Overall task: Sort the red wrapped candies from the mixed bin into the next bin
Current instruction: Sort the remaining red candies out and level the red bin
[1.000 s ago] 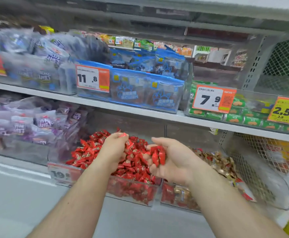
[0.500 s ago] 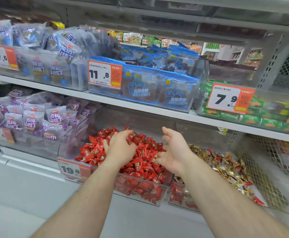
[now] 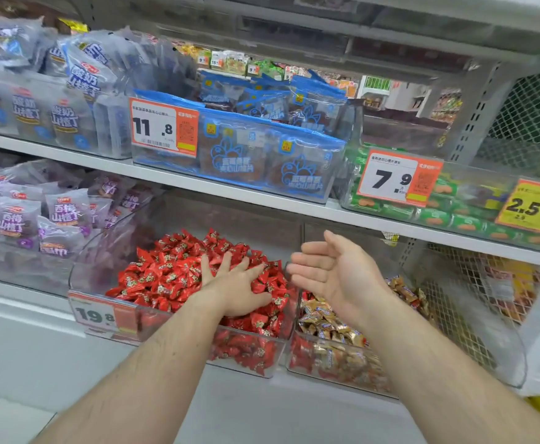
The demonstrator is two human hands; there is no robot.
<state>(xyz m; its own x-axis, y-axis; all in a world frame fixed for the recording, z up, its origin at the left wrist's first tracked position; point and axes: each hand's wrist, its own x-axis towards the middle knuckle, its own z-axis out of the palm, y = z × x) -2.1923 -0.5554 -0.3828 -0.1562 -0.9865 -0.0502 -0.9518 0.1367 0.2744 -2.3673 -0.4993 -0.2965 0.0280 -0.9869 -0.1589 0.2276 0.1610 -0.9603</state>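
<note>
Shop shelf [image 3: 230, 200]: between handfuls.
Left hand [image 3: 233, 283] flat on red candies [image 3: 166, 274]; right hand [image 3: 336, 274] open, empty; next, pick reds from mixed bin [image 3: 342, 363].

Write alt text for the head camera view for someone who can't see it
A person's left hand presses flat with spread fingers on a bin of red wrapped candies, while the empty right hand hovers palm-up over the neighbouring mixed bin of gold and red candies.

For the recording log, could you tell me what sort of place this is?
Most likely a shop's snack aisle. Orange price tags such as the 11.8 tag are clipped to clear bins on a white shelf, bagged snacks sit above, and loose red wrapped candies fill a bin where the left hand rests.
</note>
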